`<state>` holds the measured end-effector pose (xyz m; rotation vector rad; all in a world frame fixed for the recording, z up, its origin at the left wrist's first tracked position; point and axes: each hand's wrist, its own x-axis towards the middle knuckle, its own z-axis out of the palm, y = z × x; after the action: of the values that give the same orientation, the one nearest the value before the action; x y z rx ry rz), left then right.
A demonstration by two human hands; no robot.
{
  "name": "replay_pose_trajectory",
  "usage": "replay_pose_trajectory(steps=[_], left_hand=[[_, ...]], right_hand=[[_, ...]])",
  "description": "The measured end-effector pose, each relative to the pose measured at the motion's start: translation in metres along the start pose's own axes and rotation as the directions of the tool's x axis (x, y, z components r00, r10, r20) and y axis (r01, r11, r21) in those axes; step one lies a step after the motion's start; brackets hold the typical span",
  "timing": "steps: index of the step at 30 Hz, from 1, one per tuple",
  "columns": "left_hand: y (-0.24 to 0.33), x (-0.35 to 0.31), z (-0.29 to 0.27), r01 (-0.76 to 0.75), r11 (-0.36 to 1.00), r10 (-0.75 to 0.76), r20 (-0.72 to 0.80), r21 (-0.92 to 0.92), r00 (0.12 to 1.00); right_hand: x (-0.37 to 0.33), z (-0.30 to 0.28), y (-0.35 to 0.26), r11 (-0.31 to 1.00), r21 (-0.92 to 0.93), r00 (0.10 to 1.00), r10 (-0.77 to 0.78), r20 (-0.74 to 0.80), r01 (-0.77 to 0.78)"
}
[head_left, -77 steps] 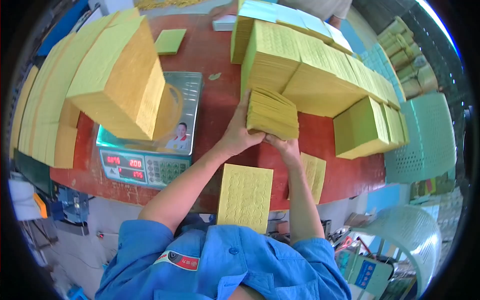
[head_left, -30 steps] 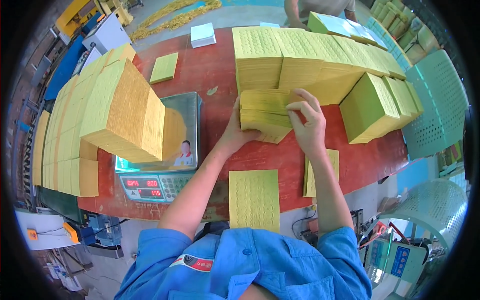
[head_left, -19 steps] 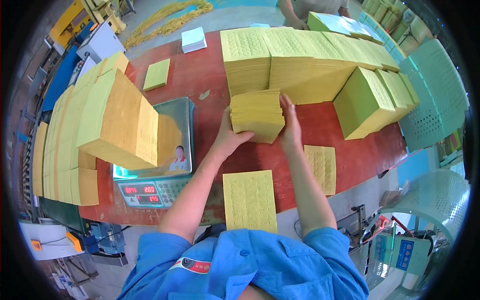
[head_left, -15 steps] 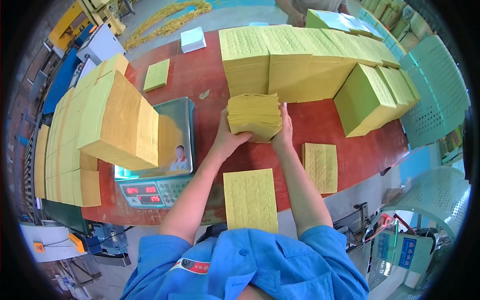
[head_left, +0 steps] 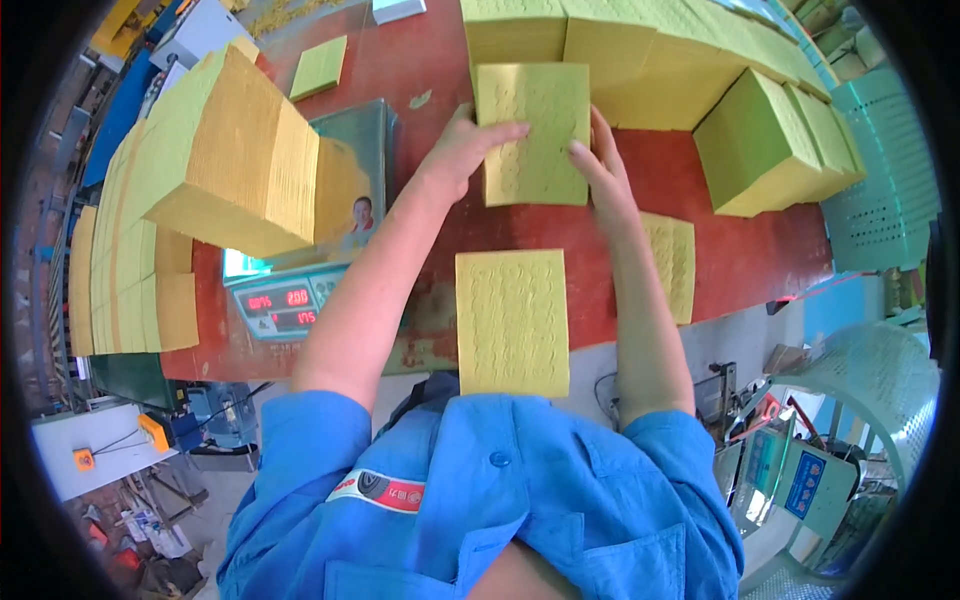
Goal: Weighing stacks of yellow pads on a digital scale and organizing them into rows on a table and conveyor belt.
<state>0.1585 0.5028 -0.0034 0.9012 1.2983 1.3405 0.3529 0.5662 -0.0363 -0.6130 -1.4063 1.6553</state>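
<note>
Between my two hands is a stack of yellow embossed paper sheets point(head_left: 540, 165), its patterned top face turned toward me. My left hand point(head_left: 470, 150) grips its left side, with the thumb lying across the top sheet. At the right edge my right hand point(head_left: 603, 165) closes on it, thumb on the near face and fingers behind, partly hidden. Nearer to me a separate yellow pile point(head_left: 512, 320) lies at the table's front edge. Another small pile point(head_left: 672, 262) rests beside my right forearm, which partly covers it.
A digital scale point(head_left: 283, 302) bears a tall yellow paper stack point(head_left: 240, 150) on the left. Long rows of stacks point(head_left: 630, 75) stand at the back, with more stacks point(head_left: 765, 150) on the right. A thin yellow pile point(head_left: 320, 68) lies on the red table point(head_left: 450, 225) beyond the scale.
Both hands have moved farther forward over the table. The held stack has tipped from showing its layered edges to showing its patterned face. The view has shifted too.
</note>
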Motion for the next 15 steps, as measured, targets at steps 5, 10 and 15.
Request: replay_pose_trajectory(steps=[5, 10, 15], left_hand=[[0.013, -0.027, 0.011, 0.231, 0.941, -0.171, -0.242, 0.249, 0.955], [0.019, -0.118, 0.013, -0.329, 0.606, 0.443, 0.037, 0.724, 0.896], [0.027, -0.211, 0.085, -0.742, 0.273, 0.220, 0.711, 0.612, 0.668]], right_hand=[[0.003, -0.010, 0.001, 0.959, -0.067, 0.959, 0.269, -0.093, -0.276], [-0.013, -0.034, 0.008, 0.876, -0.048, 0.868, 0.466, -0.171, -0.480], [-0.014, -0.035, 0.015, 0.899, -0.070, 0.898, 0.421, -0.128, -0.432]])
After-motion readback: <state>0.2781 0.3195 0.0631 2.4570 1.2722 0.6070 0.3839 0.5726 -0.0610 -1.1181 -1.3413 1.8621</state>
